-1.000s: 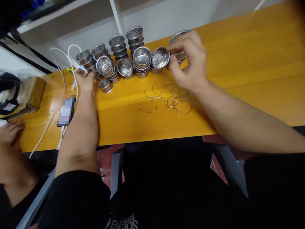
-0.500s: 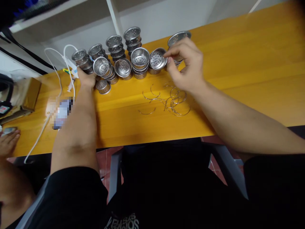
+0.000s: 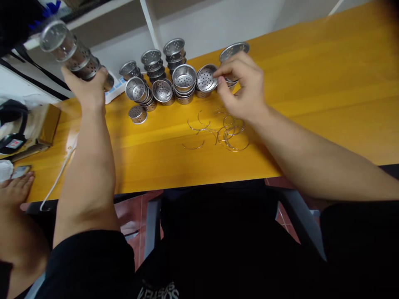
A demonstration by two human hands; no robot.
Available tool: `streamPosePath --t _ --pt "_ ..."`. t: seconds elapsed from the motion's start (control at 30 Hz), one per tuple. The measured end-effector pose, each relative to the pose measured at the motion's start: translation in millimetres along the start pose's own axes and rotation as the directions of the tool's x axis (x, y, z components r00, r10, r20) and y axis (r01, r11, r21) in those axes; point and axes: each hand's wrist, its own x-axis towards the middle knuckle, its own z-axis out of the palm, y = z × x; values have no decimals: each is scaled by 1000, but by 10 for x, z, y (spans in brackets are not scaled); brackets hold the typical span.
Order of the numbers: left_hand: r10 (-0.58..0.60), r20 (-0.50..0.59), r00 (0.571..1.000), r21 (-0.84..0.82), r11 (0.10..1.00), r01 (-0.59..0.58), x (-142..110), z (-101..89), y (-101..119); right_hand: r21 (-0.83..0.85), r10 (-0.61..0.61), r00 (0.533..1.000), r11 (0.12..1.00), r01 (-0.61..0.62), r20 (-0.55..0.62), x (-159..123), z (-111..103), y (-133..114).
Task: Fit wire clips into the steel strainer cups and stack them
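My left hand (image 3: 85, 88) is raised above the yellow table (image 3: 311, 83), fingers wrapped round a tilted stack of perforated metal strainer cups (image 3: 70, 50). My right hand (image 3: 241, 85) hovers at the row of stacked strainer cups (image 3: 183, 79), thumb and forefinger pinching the rim of a tilted cup (image 3: 206, 77). Another wide strainer (image 3: 233, 50) stands just behind that hand. A single small cup (image 3: 138, 114) sits alone in front of the row. Thin wire rings and arcs (image 3: 229, 133) lie scattered on the table below my right wrist.
Another person's hand (image 3: 15, 191) rests at the table's left edge near a white cable (image 3: 59, 174). A brown box (image 3: 43, 120) and a black device (image 3: 11, 137) sit at far left. A white shelf frame (image 3: 149, 20) runs behind the table.
My left hand has lifted a stack of strainer cups off the table, up and to the left. My right hand stays at the tilted cup, shifted only slightly.
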Motion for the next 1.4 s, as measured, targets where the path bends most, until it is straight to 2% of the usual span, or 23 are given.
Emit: streamPosePath --t 0.03,0.07,0.13,0.17,0.23,0.3,0.33,0.4,0.47,0.53,0.67,0.83,0.9,1.0,1.07,1.2,1.3,1.4 --pt "-80 37 996 -126 989 84 -60 15 247 -9 -44 999 999 44 -19 8 1 -8" --pt "-87 109 990 -207 972 108 -165 38 539 -19 -80 996 997 79 -35 15 1 -18" --pt "44 227 973 -332 943 34 -488 99 1184 -30 -97 994 995 96 -49 17 -5 -46" --pt "81 363 928 -325 945 45 -693 137 1503 -23 -64 997 998 63 -40 12 -11 -64" --pt "84 526 846 -309 946 98 -1152 221 2072 22 93 995 995 -94 33 -9 -21 -102" --pt "105 646 756 -301 945 126 -1627 317 2504 86 255 954 959 -270 155 -37 -19 -131" --pt "118 680 724 -303 944 131 -1853 369 2663 118 309 925 933 -340 221 -50 -10 -139" --pt "132 701 700 -317 938 141 -2251 475 2872 177 347 877 890 -420 333 -71 24 -141" --pt "162 713 683 -338 932 132 -2556 574 2953 221 341 846 863 -455 410 -84 70 -136" --pt "199 712 674 -370 921 120 -2767 652 2942 246 328 829 848 -470 454 -93 112 -138" --pt "250 716 652 -412 905 106 -2982 715 2816 270 324 822 833 -482 469 -101 143 -182" --pt "345 732 588 -504 855 125 -2987 699 2692 241 360 808 827 -508 466 -80 85 -210" --pt "360 739 569 -519 843 140 -2960 693 2659 219 366 790 826 -519 492 -71 53 -199" --pt "324 774 544 -486 855 181 -2956 664 2665 171 372 741 823 -542 559 -66 17 -183" --pt "268 806 528 -430 878 209 -2973 619 2728 160 378 731 820 -549 568 -64 8 -181" --pt "144 847 512 -302 922 240 -2980 508 2934 203 370 769 821 -533 521 -50 19 -175" --pt "142 856 497 -293 925 240 -2937 459 3027 222 366 799 829 -513 478 -40 15 -154" --pt "130 851 508 -281 931 233 -2887 415 3017 200 377 811 842 -502 447 -13 -61 -92"
